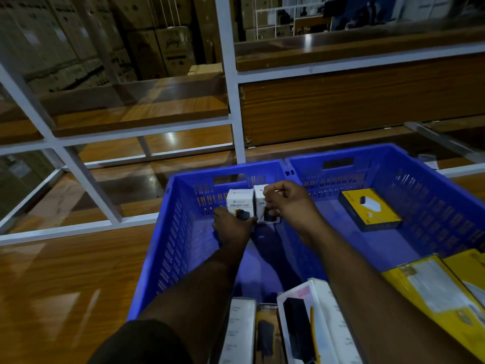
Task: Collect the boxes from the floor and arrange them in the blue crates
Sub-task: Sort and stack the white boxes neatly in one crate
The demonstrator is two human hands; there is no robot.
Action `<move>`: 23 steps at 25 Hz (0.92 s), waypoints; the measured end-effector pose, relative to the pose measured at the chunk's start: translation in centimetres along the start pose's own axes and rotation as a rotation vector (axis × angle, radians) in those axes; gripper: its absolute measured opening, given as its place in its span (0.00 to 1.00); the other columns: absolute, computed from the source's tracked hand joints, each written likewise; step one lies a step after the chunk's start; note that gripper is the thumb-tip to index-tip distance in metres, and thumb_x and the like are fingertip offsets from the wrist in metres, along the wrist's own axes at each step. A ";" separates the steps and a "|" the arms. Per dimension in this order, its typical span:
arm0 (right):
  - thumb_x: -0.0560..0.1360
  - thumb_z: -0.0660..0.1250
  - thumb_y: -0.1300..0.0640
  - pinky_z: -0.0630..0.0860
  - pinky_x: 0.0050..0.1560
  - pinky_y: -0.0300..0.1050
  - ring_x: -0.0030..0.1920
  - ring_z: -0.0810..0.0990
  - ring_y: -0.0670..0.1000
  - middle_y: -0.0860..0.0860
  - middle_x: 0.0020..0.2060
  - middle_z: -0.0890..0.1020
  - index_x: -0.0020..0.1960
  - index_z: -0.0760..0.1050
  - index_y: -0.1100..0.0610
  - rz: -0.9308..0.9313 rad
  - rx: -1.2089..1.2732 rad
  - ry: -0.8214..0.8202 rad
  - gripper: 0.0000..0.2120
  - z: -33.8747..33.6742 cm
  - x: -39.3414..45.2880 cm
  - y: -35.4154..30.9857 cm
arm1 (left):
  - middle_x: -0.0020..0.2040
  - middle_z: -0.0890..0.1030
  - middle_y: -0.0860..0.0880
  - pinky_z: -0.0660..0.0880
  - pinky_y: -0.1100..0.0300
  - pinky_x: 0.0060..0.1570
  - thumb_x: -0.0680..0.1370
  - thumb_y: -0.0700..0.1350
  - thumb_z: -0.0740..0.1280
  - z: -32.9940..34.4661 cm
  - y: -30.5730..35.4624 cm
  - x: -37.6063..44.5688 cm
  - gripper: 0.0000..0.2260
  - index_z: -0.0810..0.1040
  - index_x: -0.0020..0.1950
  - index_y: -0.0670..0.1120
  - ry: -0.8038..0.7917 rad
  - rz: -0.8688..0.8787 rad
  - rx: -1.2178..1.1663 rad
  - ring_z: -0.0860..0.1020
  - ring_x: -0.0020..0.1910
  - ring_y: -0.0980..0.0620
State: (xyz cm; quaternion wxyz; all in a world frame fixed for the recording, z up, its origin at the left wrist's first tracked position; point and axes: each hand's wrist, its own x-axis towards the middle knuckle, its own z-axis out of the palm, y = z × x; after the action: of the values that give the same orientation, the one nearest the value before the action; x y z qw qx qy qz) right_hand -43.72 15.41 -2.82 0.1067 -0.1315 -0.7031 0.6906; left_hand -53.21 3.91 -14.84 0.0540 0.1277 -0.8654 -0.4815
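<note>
Left hand (232,227) grips one white box (240,206), right hand (287,203) pinches its twin (262,203), standing both upright against the left blue crate (168,248) far wall, apparently to start a row

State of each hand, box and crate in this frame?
left hand: grips left white box
right hand: grips right white box
left white box: upright against left crate's far wall
right white box: upright beside it
left crate: holds both
yellow-black box: flat in right crate
</note>
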 end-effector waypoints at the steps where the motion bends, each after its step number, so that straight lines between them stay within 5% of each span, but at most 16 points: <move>1: 0.78 0.66 0.60 0.79 0.43 0.46 0.41 0.80 0.50 0.53 0.42 0.82 0.51 0.79 0.60 -0.003 -0.013 -0.010 0.05 -0.1 0.0 0.1 | 0.55 0.79 0.42 0.76 0.43 0.55 0.56 0.55 0.81 0.4 -0.2 0.5 0.35 0.70 0.56 0.44 -0.009 0.014 0.014 0.77 0.56 0.38; 13: 0.78 0.66 0.62 0.78 0.43 0.44 0.39 0.78 0.50 0.53 0.40 0.81 0.52 0.78 0.61 -0.015 -0.065 -0.057 0.05 -0.4 0.1 0.6 | 0.59 0.77 0.40 0.76 0.44 0.58 0.63 0.50 0.81 1.6 -0.7 3.2 0.33 0.67 0.59 0.41 -0.045 0.006 0.056 0.78 0.59 0.38; 17: 0.77 0.67 0.61 0.77 0.44 0.48 0.39 0.77 0.51 0.54 0.39 0.81 0.51 0.78 0.59 -0.020 -0.073 -0.062 0.04 -0.2 0.3 1.0 | 0.58 0.78 0.41 0.78 0.44 0.56 0.61 0.52 0.81 2.0 -1.4 4.1 0.34 0.67 0.58 0.42 -0.080 0.003 0.045 0.79 0.57 0.39; 23: 0.77 0.68 0.60 0.75 0.41 0.47 0.38 0.76 0.51 0.54 0.39 0.81 0.49 0.79 0.57 -0.019 -0.097 -0.099 0.02 -0.1 0.4 1.2 | 0.57 0.81 0.41 0.81 0.51 0.51 0.48 0.50 0.85 0.2 -1.6 6.0 0.43 0.73 0.58 0.37 -0.348 -0.167 -0.035 0.82 0.52 0.43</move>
State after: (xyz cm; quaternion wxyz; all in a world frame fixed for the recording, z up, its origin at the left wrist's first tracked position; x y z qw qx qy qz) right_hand -44.02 15.69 -4.05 0.0716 -0.0957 -0.7414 0.6603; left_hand -58.72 1.64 -16.52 -0.1344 0.1131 -0.8396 -0.5140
